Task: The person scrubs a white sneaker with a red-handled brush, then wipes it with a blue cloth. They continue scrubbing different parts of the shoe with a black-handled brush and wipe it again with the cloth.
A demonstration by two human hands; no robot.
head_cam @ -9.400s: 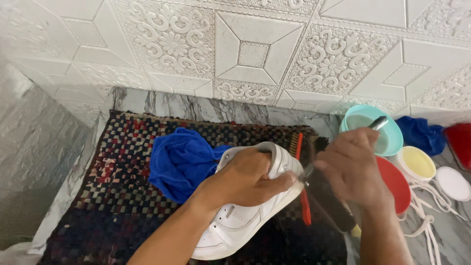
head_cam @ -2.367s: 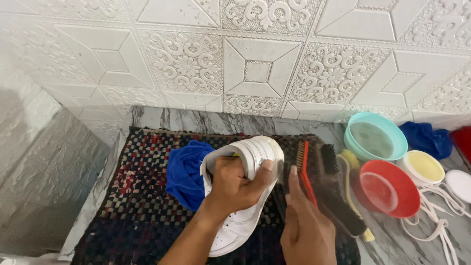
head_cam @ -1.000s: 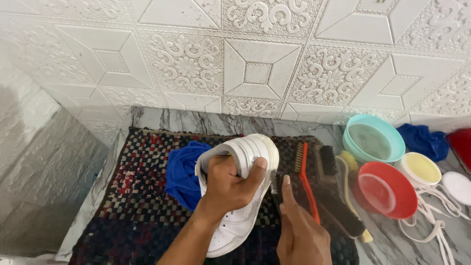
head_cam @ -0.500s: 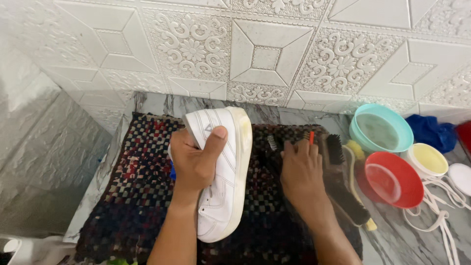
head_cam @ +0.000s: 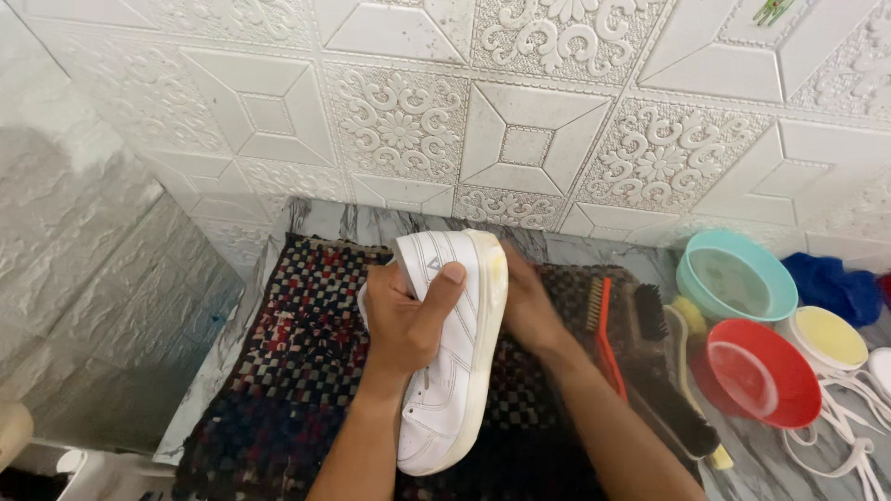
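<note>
While left hand (head_cam: 408, 311) fingers wrap the white sneaker (head_cam: 455, 353) upright on edge, right hand (head_cam: 524, 306) behind its sole, finger state hidden, brushes (head_cam: 640, 362) right.

Open mat to the left, clutter to the right

Left of the white shoe (head_cam: 452, 357) the woven mat (head_cam: 302, 343) lies bare for a hand to pass; right, brushes (head_cam: 640, 362), a red bowl (head_cam: 761, 371), a teal bowl (head_cam: 736, 276) and laces (head_cam: 840, 431) crowd the counter, and the tiled wall (head_cam: 520, 121) closes the far side.
</note>
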